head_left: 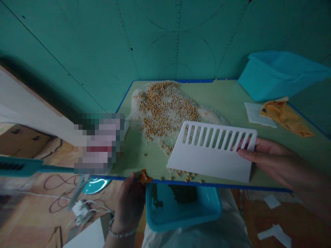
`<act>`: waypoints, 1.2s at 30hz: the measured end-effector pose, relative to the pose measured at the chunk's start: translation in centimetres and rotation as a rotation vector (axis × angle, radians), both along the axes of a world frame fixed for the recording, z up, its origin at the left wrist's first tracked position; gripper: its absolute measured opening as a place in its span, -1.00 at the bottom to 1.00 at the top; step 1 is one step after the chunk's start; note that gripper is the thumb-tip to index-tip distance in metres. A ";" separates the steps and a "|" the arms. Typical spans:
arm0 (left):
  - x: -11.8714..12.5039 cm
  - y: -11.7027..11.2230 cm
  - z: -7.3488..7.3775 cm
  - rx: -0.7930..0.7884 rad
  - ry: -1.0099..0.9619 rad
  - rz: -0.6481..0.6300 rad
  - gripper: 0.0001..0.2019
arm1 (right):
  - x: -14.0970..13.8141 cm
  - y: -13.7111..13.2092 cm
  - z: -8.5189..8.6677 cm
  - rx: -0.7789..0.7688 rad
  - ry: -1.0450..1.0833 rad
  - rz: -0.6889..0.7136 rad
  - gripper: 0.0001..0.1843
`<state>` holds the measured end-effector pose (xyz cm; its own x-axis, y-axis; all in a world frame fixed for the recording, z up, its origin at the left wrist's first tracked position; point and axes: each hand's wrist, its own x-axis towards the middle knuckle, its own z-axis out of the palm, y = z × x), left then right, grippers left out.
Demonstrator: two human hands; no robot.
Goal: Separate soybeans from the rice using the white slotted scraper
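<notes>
My right hand [271, 158] grips the right end of a white plastic scraper [212, 155] with a row of slots along its top. The scraper stands tilted on the table, its lower edge by a few loose soybeans [190, 177]. Behind it spreads a pile of soybeans [165, 100] mixed with white grains that look like rice [168, 136]. My left hand [130, 196] is closed at the left side of a blue plastic basin [183, 218] under the table's front edge; its fingers are partly hidden. Dark green stuff lies in the basin. An orange scrap [144, 176] touches the table edge by my left thumb.
A blue bin [281, 75] stands at the table's back right. An orange cloth [287, 117] and a white sheet [258, 113] lie before it. Left of the table are a teal handle [20, 166], cables and a power plug [81, 210]. A green wall [160, 38] rises behind.
</notes>
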<state>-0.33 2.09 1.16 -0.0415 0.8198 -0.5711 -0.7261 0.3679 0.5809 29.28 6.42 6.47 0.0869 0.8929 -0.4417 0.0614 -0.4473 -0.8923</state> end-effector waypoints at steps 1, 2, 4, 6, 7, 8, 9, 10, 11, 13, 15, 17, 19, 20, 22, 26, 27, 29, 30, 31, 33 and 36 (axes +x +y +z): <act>0.1 0.0 -0.1 0.012 -0.010 0.009 -0.89 | 0.0 0.0 0.0 0.002 -0.002 0.004 -0.67; 0.1 0.0 -0.2 0.021 -0.015 0.014 -0.88 | 0.0 -0.1 0.0 0.004 -0.002 0.013 -0.67; 0.1 0.0 -0.3 0.024 -0.010 0.009 -0.87 | -0.1 -0.1 0.0 -0.004 0.000 0.037 -0.67; 0.0 0.0 -0.4 0.017 0.000 0.005 -0.87 | -0.1 -0.2 0.1 -0.012 0.010 0.060 -0.68; 0.0 0.0 -0.4 0.014 0.002 0.005 -0.87 | -0.1 -0.2 0.1 -0.017 0.017 0.069 -0.68; 0.0 0.0 -0.4 0.013 0.000 0.007 -0.87 | -0.2 -0.2 0.1 -0.024 0.022 0.077 -0.68; -0.1 0.0 -0.4 0.014 -0.004 0.007 -0.86 | -0.2 -0.3 0.1 -0.028 0.027 0.085 -0.68; -0.1 0.0 -0.3 0.014 -0.008 0.004 -0.86 | -0.2 -0.4 0.1 -0.029 0.031 0.092 -0.68; -0.1 0.0 -0.3 0.013 -0.010 -0.002 -0.86 | -0.2 -0.4 0.1 -0.029 0.033 0.096 -0.68; -0.2 -0.1 -0.2 0.006 -0.016 -0.025 -0.86 | -0.2 -0.6 0.1 -0.030 0.034 0.102 -0.68; -0.3 -0.1 -0.1 -0.003 -0.024 -0.042 -0.86 | -0.3 -0.7 0.1 -0.045 0.036 0.104 -0.68; -0.5 -0.1 -0.1 -0.017 -0.033 -0.058 -0.85 | -0.3 -0.7 0.0 -0.066 0.049 0.108 -0.66; -0.6 -0.1 -0.1 -0.022 -0.033 -0.068 -0.86 | -0.3 -0.8 -0.1 -0.077 0.070 0.119 -0.65; -0.6 -0.1 -0.1 -0.019 -0.029 -0.074 -0.86 | -0.3 -0.8 -0.1 -0.078 0.077 0.129 -0.65; -0.6 -0.1 -0.1 -0.011 -0.019 -0.084 -0.86 | -0.3 -0.8 -0.2 -0.073 0.077 0.146 -0.66; -0.7 -0.1 -0.2 -0.002 0.003 -0.082 -0.89 | -0.3 -0.8 -0.3 -0.049 0.048 0.173 -0.67; -0.7 -0.1 -0.3 -0.003 0.004 -0.081 -0.88 | -0.3 -0.8 -0.3 -0.052 0.045 0.178 -0.66; -0.8 -0.1 -0.4 -0.015 -0.006 -0.097 -0.87 | -0.4 -0.8 -0.3 -0.062 0.050 0.193 -0.66; -0.8 -0.1 -0.4 -0.023 -0.016 -0.100 -0.86 | -0.4 -0.8 -0.4 -0.068 0.054 0.205 -0.67; -0.8 -0.2 -0.4 -0.029 -0.026 -0.098 -0.84 | -0.4 -0.9 -0.3 -0.071 0.057 0.218 -0.67; -0.8 -0.2 -0.4 -0.033 -0.040 -0.083 -0.81 | -0.4 -1.0 -0.2 -0.070 0.057 0.243 -0.68; -0.7 -0.2 -0.4 -0.009 -0.050 -0.066 -0.81 | -0.5 -1.0 0.1 -0.071 0.045 0.249 -0.68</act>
